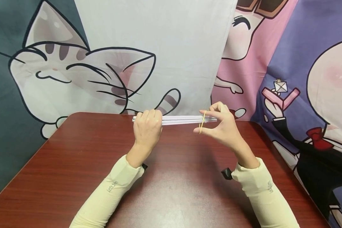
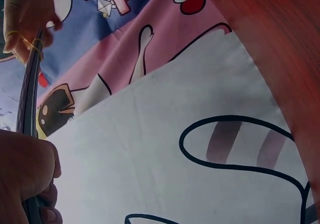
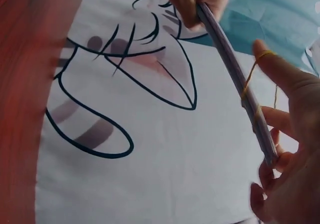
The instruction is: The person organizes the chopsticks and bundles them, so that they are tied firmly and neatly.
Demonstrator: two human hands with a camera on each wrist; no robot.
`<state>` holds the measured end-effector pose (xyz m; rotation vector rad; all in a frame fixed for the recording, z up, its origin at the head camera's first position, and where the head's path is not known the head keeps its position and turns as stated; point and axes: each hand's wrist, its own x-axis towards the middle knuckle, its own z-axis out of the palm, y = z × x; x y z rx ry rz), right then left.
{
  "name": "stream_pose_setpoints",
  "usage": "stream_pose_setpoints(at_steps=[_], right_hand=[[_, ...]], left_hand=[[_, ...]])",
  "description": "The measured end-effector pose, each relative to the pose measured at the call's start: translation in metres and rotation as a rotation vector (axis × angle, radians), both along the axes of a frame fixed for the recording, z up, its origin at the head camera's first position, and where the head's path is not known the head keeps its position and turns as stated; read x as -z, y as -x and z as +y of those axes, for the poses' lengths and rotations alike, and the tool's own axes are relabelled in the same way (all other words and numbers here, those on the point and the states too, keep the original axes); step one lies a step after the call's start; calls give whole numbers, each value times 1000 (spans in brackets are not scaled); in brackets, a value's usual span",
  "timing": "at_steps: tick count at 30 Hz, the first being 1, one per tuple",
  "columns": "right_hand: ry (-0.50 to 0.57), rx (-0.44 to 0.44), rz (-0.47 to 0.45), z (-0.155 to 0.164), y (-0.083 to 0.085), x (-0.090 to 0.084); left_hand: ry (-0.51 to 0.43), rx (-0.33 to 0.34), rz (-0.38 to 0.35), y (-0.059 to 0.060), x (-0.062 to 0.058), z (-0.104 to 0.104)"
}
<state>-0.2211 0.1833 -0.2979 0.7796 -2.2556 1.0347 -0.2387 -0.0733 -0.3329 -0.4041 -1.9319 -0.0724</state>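
Note:
A bundle of thin white rods [image 1: 182, 119] is held level above the far edge of the red-brown table [image 1: 171, 190]. My left hand [image 1: 147, 126] grips the bundle near its left end, fingers curled over it. My right hand [image 1: 220, 123] holds a yellow rubber band [image 1: 202, 122] stretched over its thumb and fingers, looped around the bundle near its right end. The right wrist view shows the band [image 3: 250, 91] crossing the rods [image 3: 235, 78] from my thumb. In the left wrist view the rods [image 2: 27, 93] run up to the band [image 2: 30, 43].
A cartoon cloth backdrop [image 1: 159, 57] with a cat hangs right behind the table. The table's rounded far corners sit at left and right.

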Motion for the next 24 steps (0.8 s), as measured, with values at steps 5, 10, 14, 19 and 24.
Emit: stream_pose_setpoints(at_steps=[5, 10, 14, 19, 24], right_hand=[[-271, 36, 408, -10, -5, 2], [-344, 15, 655, -19, -12, 11], [-311, -54, 733, -21, -15, 16], [-211, -145, 760, -23, -20, 20], [-1, -199, 698, -25, -22, 31]], left_hand=[[9, -14, -16, -3, -3, 1], [8, -22, -29, -4, -4, 0], [-7, -35, -24, -2, -3, -1], [-38, -43, -30, 0, -1, -3], [-67, -40, -30, 0, 0, -5]])
